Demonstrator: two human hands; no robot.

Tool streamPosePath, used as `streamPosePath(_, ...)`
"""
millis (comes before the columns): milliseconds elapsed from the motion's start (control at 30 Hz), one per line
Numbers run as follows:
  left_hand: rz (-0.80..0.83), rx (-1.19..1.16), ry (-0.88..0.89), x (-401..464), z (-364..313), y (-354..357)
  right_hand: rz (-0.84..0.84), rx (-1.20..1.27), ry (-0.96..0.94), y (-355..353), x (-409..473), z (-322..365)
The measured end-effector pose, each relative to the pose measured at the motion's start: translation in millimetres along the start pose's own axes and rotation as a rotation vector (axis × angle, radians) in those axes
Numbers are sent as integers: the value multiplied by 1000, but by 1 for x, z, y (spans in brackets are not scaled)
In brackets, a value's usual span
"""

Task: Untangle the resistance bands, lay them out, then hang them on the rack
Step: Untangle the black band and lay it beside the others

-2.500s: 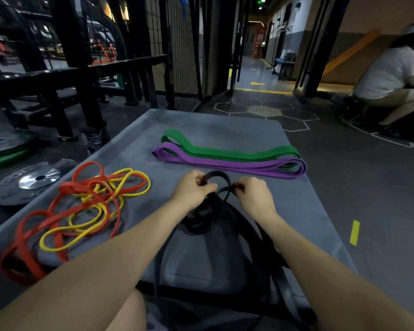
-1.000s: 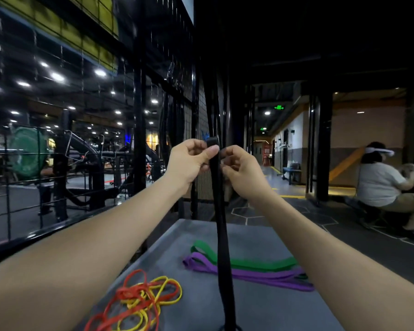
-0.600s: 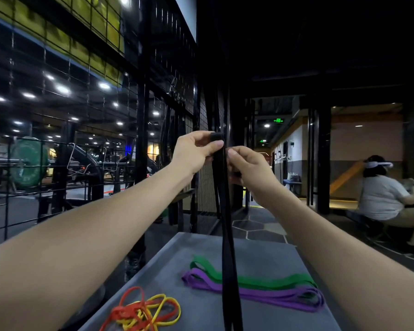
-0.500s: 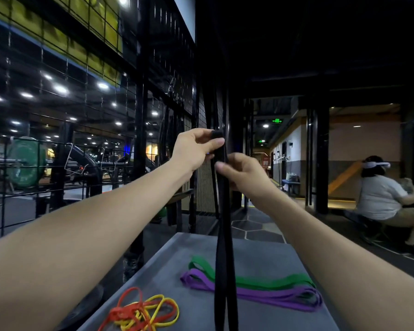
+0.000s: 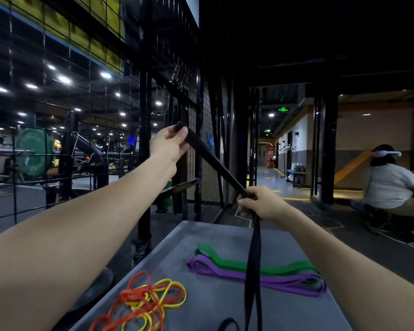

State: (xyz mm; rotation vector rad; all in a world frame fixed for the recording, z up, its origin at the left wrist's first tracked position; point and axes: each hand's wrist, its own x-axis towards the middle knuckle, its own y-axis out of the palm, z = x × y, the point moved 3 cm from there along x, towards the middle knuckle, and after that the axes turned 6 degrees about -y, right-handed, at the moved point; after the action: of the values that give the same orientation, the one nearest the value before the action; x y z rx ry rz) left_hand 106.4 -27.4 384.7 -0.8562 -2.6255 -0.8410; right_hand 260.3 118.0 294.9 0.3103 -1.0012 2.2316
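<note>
I hold a wide black resistance band (image 5: 215, 163) in the air above the grey table (image 5: 215, 306). My left hand (image 5: 169, 146) pinches its top end, raised high. My right hand (image 5: 261, 203) grips it lower down and to the right, so the band runs taut on a slant between my hands. Below my right hand the rest hangs down to the table's near edge. A green band (image 5: 249, 263) and a purple band (image 5: 256, 278) lie flat side by side on the table. A tangle of orange and yellow thin bands (image 5: 141, 304) lies at the near left.
A black wire-mesh rack (image 5: 177, 91) with upright posts stands just beyond the table on the left. A person in a white shirt (image 5: 390, 185) sits at the far right. Weight plates and gym frames fill the left background behind the mesh.
My hands lifted the black band off the table and up in front of the rack. My right hand has since slid down and to the right along the band, away from my left hand.
</note>
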Motion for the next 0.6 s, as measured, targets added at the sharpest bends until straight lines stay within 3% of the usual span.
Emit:
streamPosePath(100,-23,-47,-57,2,11,-17,-60,63,32,0,-3,-4)
streamPosePath(233,-116,-30,-239,9,49,-47,-197,-157,-41,-10,0,4)
streamPosePath(300,-172,240,-364,10,71,-63,-217,-226,-92,-11,0,8)
streamPosePath(367,-150,731,-388,7,82,-71,-207,-282,-115,-8,-1,11)
streamPosePath(400,-87,931,-344,4,84,-70,-206,-296,-124,-6,-2,12)
streamPosePath(467,104,1067,-204,-10,84,-56,-202,-315,-149,0,-4,16)
streamPosePath(600,556,893,-222,-45,97,-13,-132,-395,-226,19,-7,28)
